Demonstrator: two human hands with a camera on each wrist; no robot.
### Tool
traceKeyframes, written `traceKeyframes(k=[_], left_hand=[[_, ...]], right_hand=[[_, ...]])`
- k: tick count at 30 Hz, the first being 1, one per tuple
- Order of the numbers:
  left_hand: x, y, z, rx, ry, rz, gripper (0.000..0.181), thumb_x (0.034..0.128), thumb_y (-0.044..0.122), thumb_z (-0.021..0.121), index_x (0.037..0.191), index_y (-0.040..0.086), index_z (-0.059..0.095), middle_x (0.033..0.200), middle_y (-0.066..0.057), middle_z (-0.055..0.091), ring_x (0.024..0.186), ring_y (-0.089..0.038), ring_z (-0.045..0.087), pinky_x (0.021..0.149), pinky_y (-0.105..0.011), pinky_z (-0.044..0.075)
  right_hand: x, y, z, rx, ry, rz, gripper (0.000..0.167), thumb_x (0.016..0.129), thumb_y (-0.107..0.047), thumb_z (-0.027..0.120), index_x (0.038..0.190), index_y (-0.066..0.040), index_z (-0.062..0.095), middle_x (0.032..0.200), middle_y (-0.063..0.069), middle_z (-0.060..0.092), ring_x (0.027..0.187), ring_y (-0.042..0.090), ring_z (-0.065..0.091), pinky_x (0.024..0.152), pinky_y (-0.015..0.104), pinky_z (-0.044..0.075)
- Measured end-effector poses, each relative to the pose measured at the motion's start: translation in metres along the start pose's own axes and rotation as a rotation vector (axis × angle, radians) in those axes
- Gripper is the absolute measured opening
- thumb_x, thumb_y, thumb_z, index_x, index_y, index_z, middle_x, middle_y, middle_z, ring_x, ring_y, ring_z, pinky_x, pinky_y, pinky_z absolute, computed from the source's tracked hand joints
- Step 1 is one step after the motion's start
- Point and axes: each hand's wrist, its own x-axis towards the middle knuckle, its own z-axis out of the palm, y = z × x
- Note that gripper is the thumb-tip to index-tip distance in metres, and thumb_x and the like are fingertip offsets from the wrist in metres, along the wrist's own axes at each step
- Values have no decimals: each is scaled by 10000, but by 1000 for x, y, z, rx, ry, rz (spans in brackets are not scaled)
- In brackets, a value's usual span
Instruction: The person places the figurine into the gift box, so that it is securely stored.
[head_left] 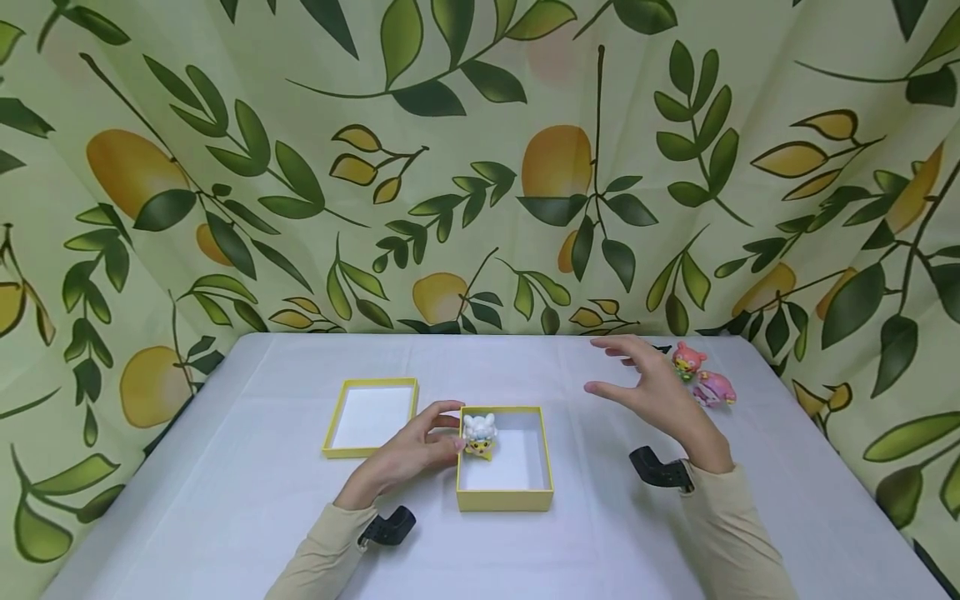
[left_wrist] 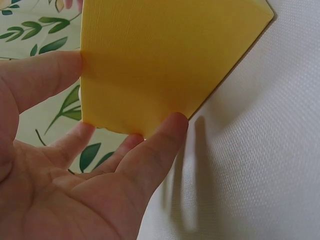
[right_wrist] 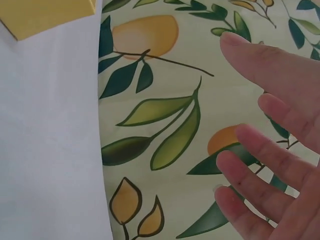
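Observation:
A yellow-edged box (head_left: 505, 501) with a white inside stands on the table. In its back left part is a small figure (head_left: 480, 437) with a white fluffy top and a yellow lower part. My left hand (head_left: 412, 454) holds the box by its left side, thumb at the rim and fingers near the back left corner; the left wrist view shows the fingertips against the yellow wall (left_wrist: 150, 60). Raised to the right of the box, my right hand (head_left: 660, 396) has its thumb and fingers spread apart and nothing between them; the right wrist view shows the hand (right_wrist: 280, 165) empty.
A shallow yellow-edged lid (head_left: 352, 452) lies left of the box. Two pink figures (head_left: 687, 360) (head_left: 715, 389) are at the back right, beyond my right hand, beside a dark item partly hidden by it. A leaf-patterned curtain (head_left: 480, 167) hangs behind the white table (head_left: 262, 517).

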Motion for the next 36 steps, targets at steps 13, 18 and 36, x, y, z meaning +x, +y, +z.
traceKeyframes(k=[13, 18, 36], left_hand=[[-1, 0, 1, 9, 7, -8, 630, 968, 172, 633, 1507, 63, 325, 1437, -262, 413, 1234, -309, 574, 1006, -385, 536], [-2, 1, 1, 11, 5, -4, 622, 964, 186, 641, 1498, 78, 340, 1435, -259, 414, 1235, -303, 571, 1006, -383, 535], [0, 1, 1, -3, 7, -16, 628, 965, 167, 633, 1503, 65, 326, 1435, -256, 410, 1191, -263, 596, 992, -354, 542]], right_hand=[[-17, 30, -8, -90, 81, -31, 584, 763, -158, 862, 1278, -36, 616, 1260, 167, 641, 1083, 305, 608, 907, 62, 432], [-21, 38, -14, -77, 78, 3, 598, 783, -161, 847, 1303, -13, 592, 1288, 191, 624, 1129, 312, 573, 991, 308, 502], [-28, 56, -33, -143, 170, 36, 561, 775, -130, 849, 1274, -31, 615, 1213, 189, 634, 1031, 73, 544, 795, 43, 377]])
